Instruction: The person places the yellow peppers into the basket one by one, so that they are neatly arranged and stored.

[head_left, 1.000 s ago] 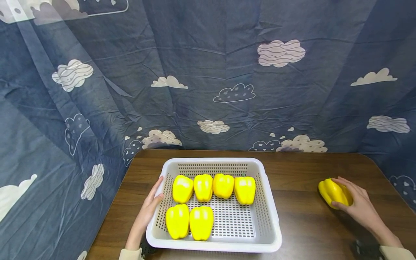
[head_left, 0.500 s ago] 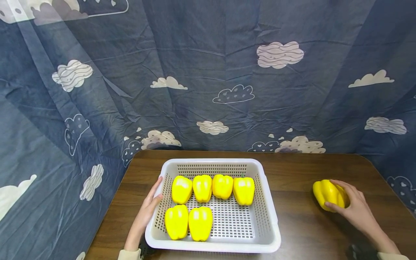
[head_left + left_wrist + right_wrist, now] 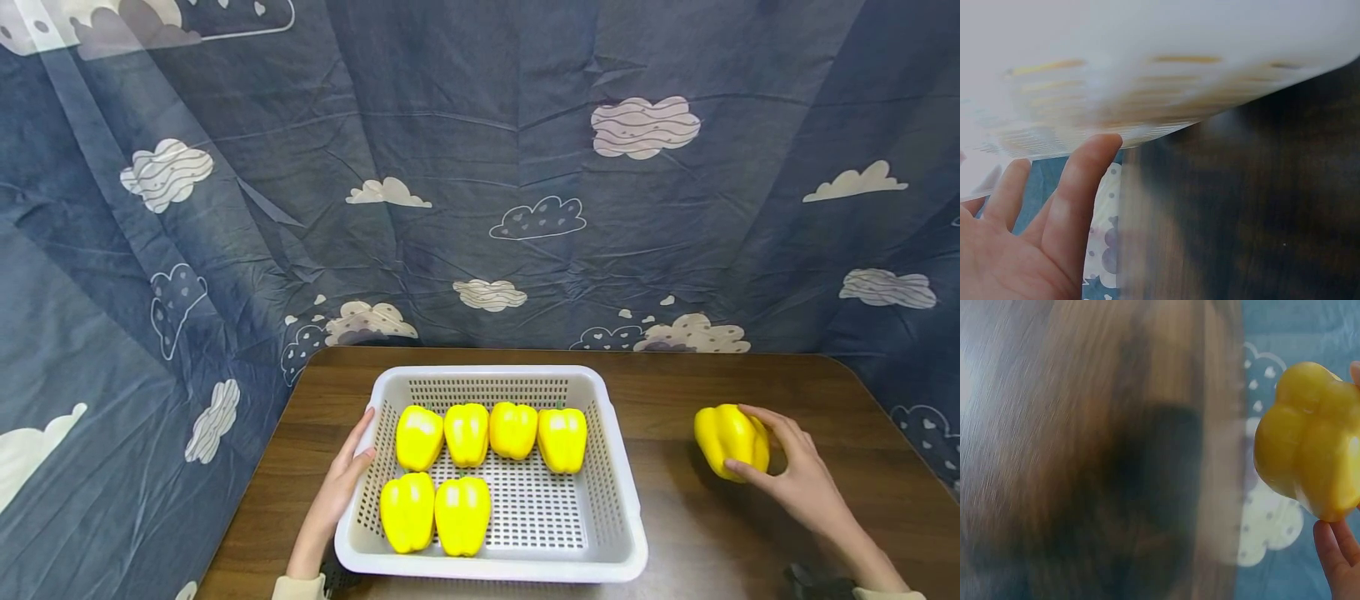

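Observation:
My right hand (image 3: 802,479) holds a yellow bell pepper (image 3: 726,440) between thumb and fingers, to the right of the basket. In the right wrist view the bell pepper (image 3: 1307,440) appears raised off the table, with fingertips (image 3: 1330,540) at its lower end. My left hand (image 3: 341,487) lies along the left side of a white perforated plastic basket (image 3: 491,570). The left wrist view has its fairly straight fingers (image 3: 1075,194) touching the basket's outer wall (image 3: 1166,31). Inside the basket, several yellow bell peppers stand in a back row (image 3: 467,435) and a front-left pair (image 3: 462,515).
A brown wooden table (image 3: 675,533) carries the basket. Behind it hangs a dark blue cloth (image 3: 450,125) with printed clouds. The basket's bare floor (image 3: 536,508) shows at its front right. Pale sleeves (image 3: 298,587) cover the forearms.
My right hand has moved left towards the basket with the bell pepper, which now sits slightly higher in view. The left hand and the basket have stayed nearly still.

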### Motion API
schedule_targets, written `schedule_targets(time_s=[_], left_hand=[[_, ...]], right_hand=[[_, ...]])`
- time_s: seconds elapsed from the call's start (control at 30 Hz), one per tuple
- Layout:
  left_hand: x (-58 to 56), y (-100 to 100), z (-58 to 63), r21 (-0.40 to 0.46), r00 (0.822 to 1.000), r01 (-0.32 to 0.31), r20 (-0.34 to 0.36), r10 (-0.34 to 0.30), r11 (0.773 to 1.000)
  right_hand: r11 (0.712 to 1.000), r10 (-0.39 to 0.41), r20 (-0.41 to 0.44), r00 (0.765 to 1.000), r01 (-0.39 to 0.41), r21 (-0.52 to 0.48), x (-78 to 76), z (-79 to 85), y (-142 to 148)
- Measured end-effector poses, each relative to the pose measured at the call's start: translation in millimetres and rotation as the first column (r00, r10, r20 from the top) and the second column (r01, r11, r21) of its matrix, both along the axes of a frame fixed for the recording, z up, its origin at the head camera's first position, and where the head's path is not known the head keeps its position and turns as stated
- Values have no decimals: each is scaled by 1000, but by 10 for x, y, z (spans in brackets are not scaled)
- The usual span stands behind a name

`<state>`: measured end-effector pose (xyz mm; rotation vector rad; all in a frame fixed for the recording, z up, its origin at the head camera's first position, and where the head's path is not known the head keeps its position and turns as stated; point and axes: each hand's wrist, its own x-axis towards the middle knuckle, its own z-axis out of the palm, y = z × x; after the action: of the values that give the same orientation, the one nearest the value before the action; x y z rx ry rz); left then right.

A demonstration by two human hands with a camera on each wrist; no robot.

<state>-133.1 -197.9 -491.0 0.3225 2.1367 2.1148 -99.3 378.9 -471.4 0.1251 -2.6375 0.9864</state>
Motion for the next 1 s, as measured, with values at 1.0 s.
schedule_targets(time_s=[1.0], left_hand=[[2, -2, 23, -4, 1000, -4, 9, 4, 1000]], right_hand=[[975, 191, -97, 977, -200, -101, 74, 558, -1008]])
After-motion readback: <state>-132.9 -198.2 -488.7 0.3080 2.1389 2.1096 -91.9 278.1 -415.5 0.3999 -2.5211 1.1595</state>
